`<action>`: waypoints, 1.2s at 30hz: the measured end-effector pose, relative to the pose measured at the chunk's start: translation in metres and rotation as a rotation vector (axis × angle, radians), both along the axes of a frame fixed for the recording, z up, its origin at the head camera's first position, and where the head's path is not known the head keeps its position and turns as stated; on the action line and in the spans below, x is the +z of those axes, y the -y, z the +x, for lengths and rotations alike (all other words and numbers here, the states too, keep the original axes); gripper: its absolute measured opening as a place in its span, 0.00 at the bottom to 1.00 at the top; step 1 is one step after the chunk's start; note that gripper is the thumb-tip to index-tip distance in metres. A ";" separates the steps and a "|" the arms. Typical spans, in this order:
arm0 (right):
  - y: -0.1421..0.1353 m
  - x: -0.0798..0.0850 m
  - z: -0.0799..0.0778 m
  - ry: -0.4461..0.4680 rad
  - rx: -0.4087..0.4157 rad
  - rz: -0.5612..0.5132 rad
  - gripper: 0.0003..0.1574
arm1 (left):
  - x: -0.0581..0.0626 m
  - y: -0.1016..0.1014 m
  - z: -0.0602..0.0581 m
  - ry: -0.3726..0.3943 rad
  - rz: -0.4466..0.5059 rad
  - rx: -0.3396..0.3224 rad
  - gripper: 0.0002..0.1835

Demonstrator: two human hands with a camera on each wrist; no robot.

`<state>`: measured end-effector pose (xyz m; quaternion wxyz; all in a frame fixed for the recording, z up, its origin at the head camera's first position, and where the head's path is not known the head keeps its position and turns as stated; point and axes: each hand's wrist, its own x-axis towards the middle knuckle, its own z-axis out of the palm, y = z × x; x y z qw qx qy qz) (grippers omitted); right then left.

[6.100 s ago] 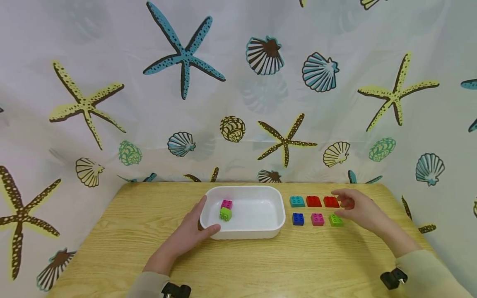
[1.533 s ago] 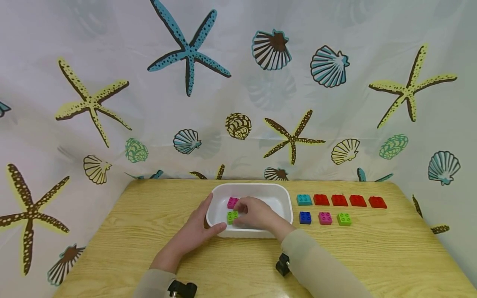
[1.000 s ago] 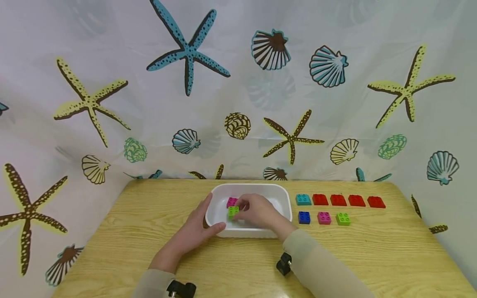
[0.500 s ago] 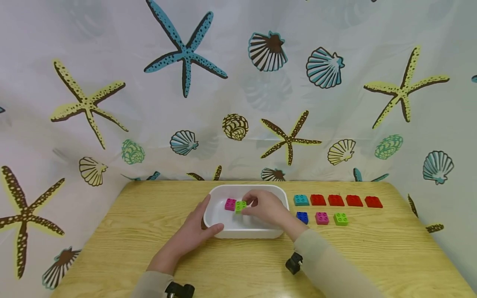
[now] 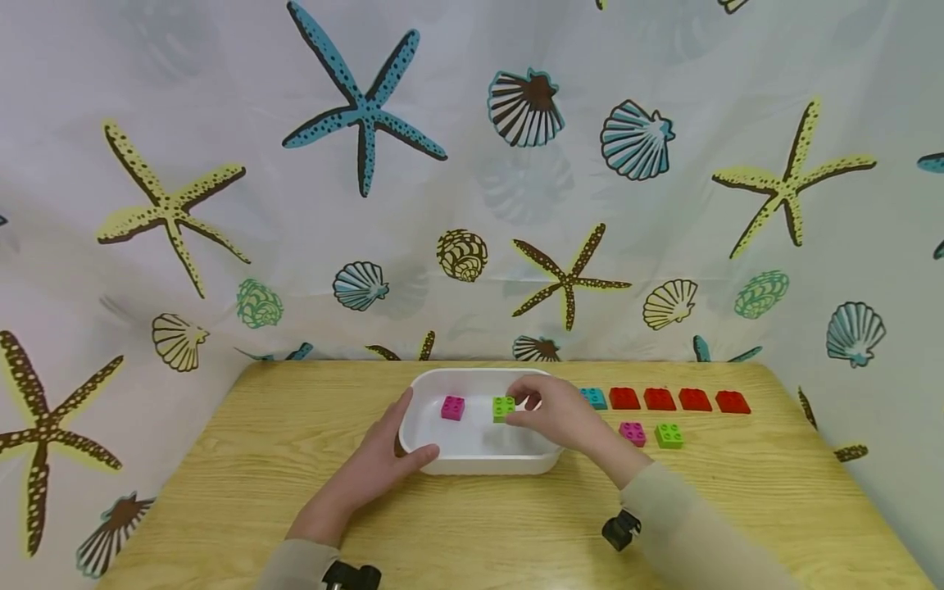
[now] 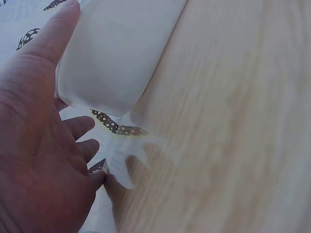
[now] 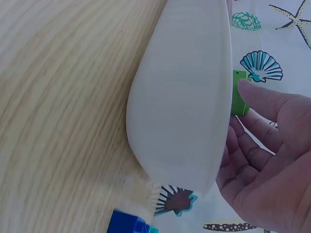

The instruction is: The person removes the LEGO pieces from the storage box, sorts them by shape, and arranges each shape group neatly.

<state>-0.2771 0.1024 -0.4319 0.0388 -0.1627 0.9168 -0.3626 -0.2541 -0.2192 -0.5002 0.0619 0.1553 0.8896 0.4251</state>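
Note:
A white plastic tray (image 5: 487, 465) stands on the wooden table. My left hand (image 5: 376, 455) grips its left end, with the thumb at the front rim and fingers along the side; in the left wrist view the lower fingers hang loose. Between thumb and fingertips, my right hand (image 5: 564, 414) pinches a lime green toy building brick (image 5: 503, 409) over the right half of the tray. In the right wrist view that green brick (image 7: 239, 92) is partly behind the tray's rim. A magenta brick (image 5: 453, 408) lies in the tray's left half.
Right of the tray, a back row holds a teal brick (image 5: 594, 398), partly covered by my hand, and several red bricks (image 5: 660, 399). In front lie a magenta brick (image 5: 632, 433), a green brick (image 5: 669, 435) and a blue brick (image 7: 124, 223). A patterned curtain (image 5: 472, 180) hangs behind.
My right hand has gone from the red bricks into the tray, then moved the green brick rightward, away from the magenta one. More red bricks now show. The left hand stays at the tray.

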 end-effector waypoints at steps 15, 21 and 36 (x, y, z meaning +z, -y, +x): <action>-0.053 0.014 0.033 -0.044 -0.047 0.001 0.18 | -0.004 0.000 -0.003 0.016 -0.004 0.005 0.60; -0.084 0.018 0.041 -0.082 -0.053 0.032 0.19 | -0.002 0.000 -0.001 -0.002 -0.006 0.004 0.60; -0.167 0.020 0.051 -0.077 -0.149 0.127 0.27 | -0.005 0.000 -0.003 0.008 -0.026 0.019 0.61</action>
